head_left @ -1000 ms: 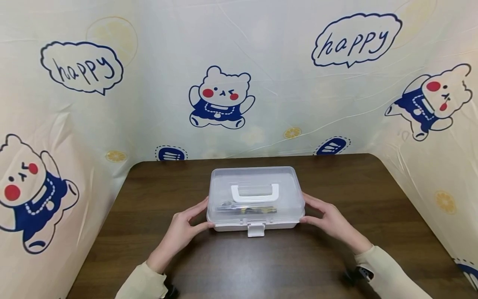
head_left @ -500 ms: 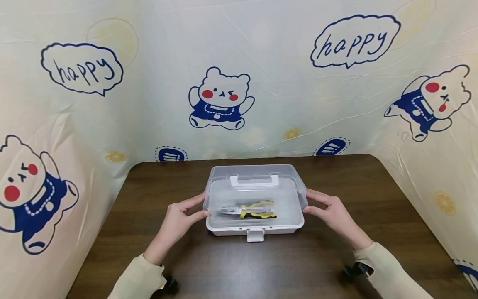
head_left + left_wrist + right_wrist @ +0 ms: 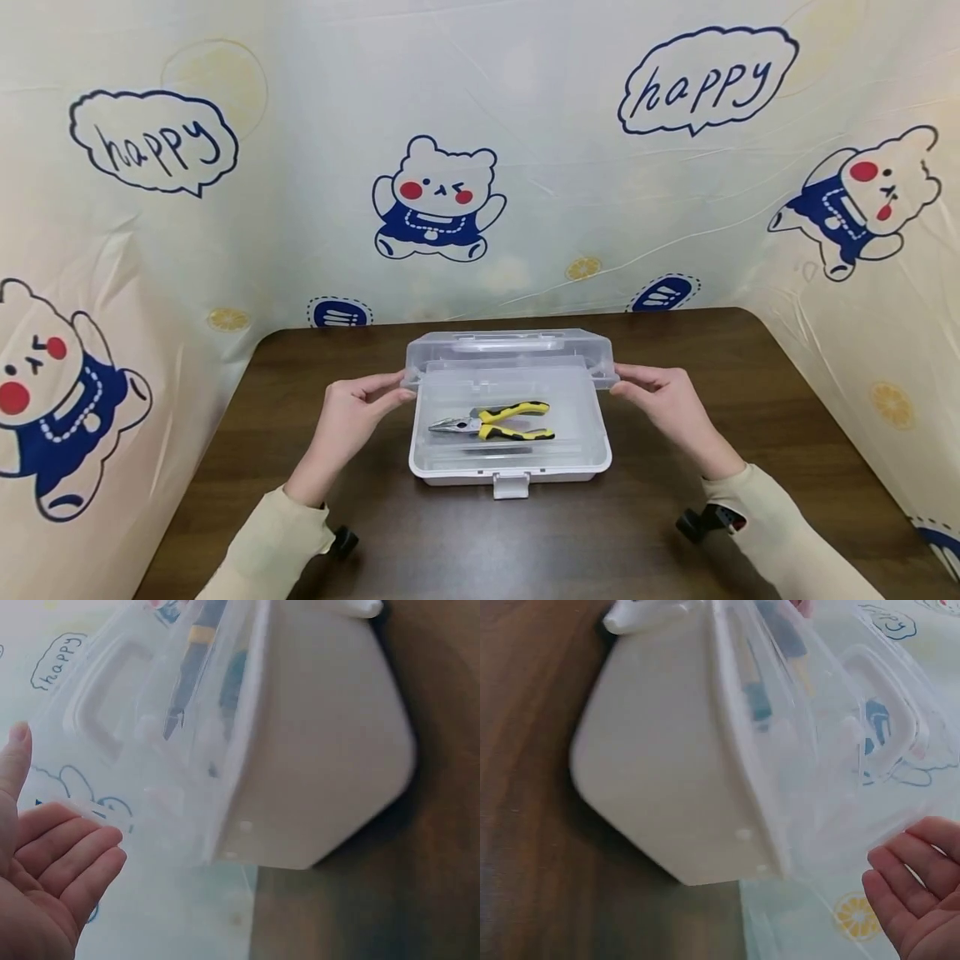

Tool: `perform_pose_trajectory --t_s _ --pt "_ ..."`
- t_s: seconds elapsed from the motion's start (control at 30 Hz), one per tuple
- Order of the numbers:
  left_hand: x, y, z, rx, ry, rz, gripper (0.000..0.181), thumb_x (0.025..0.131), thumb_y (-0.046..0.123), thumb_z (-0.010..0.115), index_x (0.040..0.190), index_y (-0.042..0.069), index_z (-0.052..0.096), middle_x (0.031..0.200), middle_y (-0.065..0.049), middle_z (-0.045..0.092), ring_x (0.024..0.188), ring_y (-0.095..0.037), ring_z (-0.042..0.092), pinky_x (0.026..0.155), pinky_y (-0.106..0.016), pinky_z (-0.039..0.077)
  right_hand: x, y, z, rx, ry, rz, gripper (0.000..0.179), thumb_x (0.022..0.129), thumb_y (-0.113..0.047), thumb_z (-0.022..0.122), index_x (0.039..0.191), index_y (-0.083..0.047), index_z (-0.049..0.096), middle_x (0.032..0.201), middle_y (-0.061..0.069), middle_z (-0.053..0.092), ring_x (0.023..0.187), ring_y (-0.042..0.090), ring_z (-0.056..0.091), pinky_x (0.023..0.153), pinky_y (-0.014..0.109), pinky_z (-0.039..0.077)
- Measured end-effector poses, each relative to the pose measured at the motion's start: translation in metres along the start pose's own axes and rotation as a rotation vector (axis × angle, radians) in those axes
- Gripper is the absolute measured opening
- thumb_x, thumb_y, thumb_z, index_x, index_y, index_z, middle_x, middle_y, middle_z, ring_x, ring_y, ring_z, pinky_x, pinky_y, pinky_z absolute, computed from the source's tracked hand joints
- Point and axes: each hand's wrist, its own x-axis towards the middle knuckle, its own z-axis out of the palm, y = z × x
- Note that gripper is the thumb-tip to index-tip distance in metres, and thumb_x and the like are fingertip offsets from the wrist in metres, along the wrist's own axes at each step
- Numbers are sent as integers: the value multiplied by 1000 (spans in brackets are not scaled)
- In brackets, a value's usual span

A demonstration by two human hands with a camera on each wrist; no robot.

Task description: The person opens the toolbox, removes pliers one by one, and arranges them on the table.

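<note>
A storage box with a white base (image 3: 510, 477) stands on the table, its clear lid (image 3: 510, 354) tilted up and back on the far side. Yellow-and-black needle-nose pliers (image 3: 517, 421) lie inside, jaws to the left. A thin dark item (image 3: 498, 451) shows in front of them. My left hand (image 3: 348, 421) holds the lid's left corner between thumb and fingers; my right hand (image 3: 667, 408) holds its right corner likewise. The white handle (image 3: 101, 697) on the lid shows in the left wrist view. The front latch (image 3: 512, 486) hangs undone.
The brown wooden table (image 3: 495, 550) has a printed cloth (image 3: 570, 167) rising behind it and on both sides. Black wrist cameras hang under both sleeves, the right one (image 3: 701, 525) over the table.
Both hands have raised the lid from closed and swung it backward. The pliers inside have come into plain view. The base appears slightly nearer.
</note>
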Motion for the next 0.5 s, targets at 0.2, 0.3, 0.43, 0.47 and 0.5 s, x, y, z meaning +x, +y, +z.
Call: perform_pose_trajectory --t_s 0.2,0.3,0.43,0.47,0.5 --pt "15 7 -1 32 51 11 24 91 27 83 103 6 84 97 -8 80 84 -5 70 71 -18 53 11 -10 -2 -13 63 70 31 98 -30 76 113 -3 81 107 13 79 94 3 72 84 18 54" --pt "20 12 -2 15 62 -23 27 92 33 82 99 7 85 91 -6 81 85 -12 74 76 -24 56 17 -15 -1 13 87 106 37 99 -36 73 110 -2 82 103 13 79 89 11 76 88 23 55" --pt "27 17 0 -28 81 -76 37 94 42 78 100 6 85 91 -9 80 89 -24 78 87 -40 61 27 -19 1 66 124 110 45 102 -40 69 110 3 80 103 19 78 81 14 78 86 22 57" --pt "29 17 1 -44 90 -85 40 95 45 76 101 6 84 93 -11 80 90 -26 78 90 -44 60 29 -19 1 80 132 104 47 102 -41 68 111 4 79 104 21 78 81 14 78 85 21 58" --pt "30 17 2 -62 96 -89 42 96 46 75 102 5 84 95 -13 80 93 -29 78 93 -47 59 32 -18 2 96 134 101 49 103 -41 67 112 5 79 104 22 77 81 14 77 82 19 58"
